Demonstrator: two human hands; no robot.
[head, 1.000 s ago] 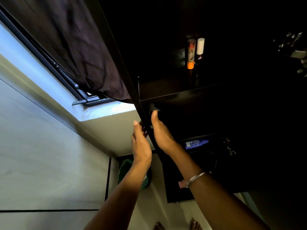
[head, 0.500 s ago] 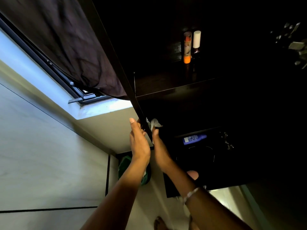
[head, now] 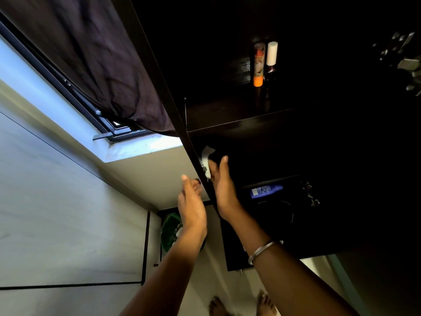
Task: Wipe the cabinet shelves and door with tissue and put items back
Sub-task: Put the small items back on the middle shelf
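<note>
The right hand [head: 224, 188] is sliding a little higher up the dark cabinet door [head: 159, 71] than a moment ago, and more of the white tissue [head: 206, 156] is showing above its fingers now. The left hand [head: 192, 206] is staying on the outer side of the door, just about where it was.

The right hand is pinching the tissue against the inner face of the door, close to its edge. The left hand is flat with straight fingers, holding nothing, and it is steadying the door from the other side.

On the shelf [head: 239, 119] above, 2 things are standing close together: an orange bottle [head: 259, 65] and a white-capped bottle [head: 271, 57]. A blue bottle [head: 265, 190] is lying lower down in the cabinet.

What could go wrong: the tissue is thin and only a bit of it is being held, so it could be slipping out or tearing on the door edge. The door could be swinging if the left hand is letting go. It is very dark inside, so spots could be getting missed, and a reaching arm could be knocking the 2 bottles over
</note>
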